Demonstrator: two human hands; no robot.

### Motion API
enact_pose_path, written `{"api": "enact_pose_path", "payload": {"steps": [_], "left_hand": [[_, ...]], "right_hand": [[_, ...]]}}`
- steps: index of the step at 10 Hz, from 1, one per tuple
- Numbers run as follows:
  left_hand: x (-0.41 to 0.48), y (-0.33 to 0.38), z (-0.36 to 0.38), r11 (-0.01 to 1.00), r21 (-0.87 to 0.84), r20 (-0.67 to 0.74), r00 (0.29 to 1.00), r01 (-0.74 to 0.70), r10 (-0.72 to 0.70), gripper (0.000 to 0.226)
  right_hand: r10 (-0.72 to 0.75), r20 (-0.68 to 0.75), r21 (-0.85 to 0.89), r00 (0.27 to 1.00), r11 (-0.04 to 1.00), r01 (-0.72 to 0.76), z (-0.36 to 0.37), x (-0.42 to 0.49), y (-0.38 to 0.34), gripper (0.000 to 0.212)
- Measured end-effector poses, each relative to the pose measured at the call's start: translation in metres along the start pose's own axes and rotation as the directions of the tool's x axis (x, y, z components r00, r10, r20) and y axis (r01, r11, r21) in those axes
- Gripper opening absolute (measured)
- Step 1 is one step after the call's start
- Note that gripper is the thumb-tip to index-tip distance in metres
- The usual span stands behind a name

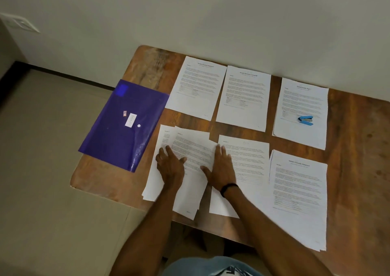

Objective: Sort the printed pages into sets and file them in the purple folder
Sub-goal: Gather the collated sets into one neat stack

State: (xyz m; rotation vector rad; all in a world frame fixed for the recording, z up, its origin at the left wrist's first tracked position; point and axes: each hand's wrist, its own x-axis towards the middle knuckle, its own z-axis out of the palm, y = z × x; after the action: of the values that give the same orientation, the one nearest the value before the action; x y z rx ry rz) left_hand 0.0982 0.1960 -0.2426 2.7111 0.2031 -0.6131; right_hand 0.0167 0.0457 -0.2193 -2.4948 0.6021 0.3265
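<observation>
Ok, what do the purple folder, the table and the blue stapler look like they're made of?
The purple folder looks like thin glossy plastic: it shows creased highlights near its lower corner and a snap button. The table looks like wood or wood-grain laminate, with visible brown grain; which one is unclear. The blue stapler seems to be plastic with grey, possibly metal, parts.

Plain office-like room | worn brown wooden desk (348,149) against bare off-white wall (211,12) | white printed pages (243,98) in rows | small blue stapler (306,120) | beige tiled floor (42,170)
</observation>
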Motion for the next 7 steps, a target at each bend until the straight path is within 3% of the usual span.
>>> {"api": "enact_pose_path", "payload": {"steps": [1,2,3,4,5,6,7], "left_hand": [[-0.001,-0.008,0.001,0.998,-0.061,-0.033,0.999,-0.016,0.014,0.083],[-0.002,-0.019,0.004,0.996,-0.061,-0.089,0.994,-0.062,0.056,0.081],[0.006,-0.037,0.008,0.982,-0.169,-0.097,0.993,-0.089,0.074,0.082],[-0.001,-0.036,0.016,0.932,-0.35,0.079,0.988,-0.096,0.131,0.077],[-0.021,-0.044,0.004,0.991,-0.087,0.208,0.971,-0.1,0.117,0.06],[-0.011,-0.058,-0.007,0.98,-0.174,-0.058,0.995,-0.094,0.085,0.052],[-0.008,-0.049,-0.014,0.928,-0.339,-0.102,0.987,-0.156,0.128,0.059]], "right_hand": [[-0.028,0.086,-0.114,0.996,0.993,0.038,0.018,0.026,-0.019,0.099],[0.02,0.148,-0.129,0.989,0.992,-0.001,0.034,0.033,-0.032,0.088],[-0.171,0.114,-0.124,0.979,0.975,0.185,0.044,0.021,-0.048,0.065],[-0.375,0.056,0.02,0.925,0.927,0.375,0.055,-0.013,-0.061,0.067],[-0.416,0.085,0.046,0.905,0.909,0.413,0.067,-0.034,-0.065,0.068],[-0.401,0.041,0.061,0.915,0.915,0.399,0.069,-0.03,-0.066,0.066],[-0.319,-0.077,0.139,0.944,0.935,0.327,0.055,-0.019,-0.065,0.061]]}}
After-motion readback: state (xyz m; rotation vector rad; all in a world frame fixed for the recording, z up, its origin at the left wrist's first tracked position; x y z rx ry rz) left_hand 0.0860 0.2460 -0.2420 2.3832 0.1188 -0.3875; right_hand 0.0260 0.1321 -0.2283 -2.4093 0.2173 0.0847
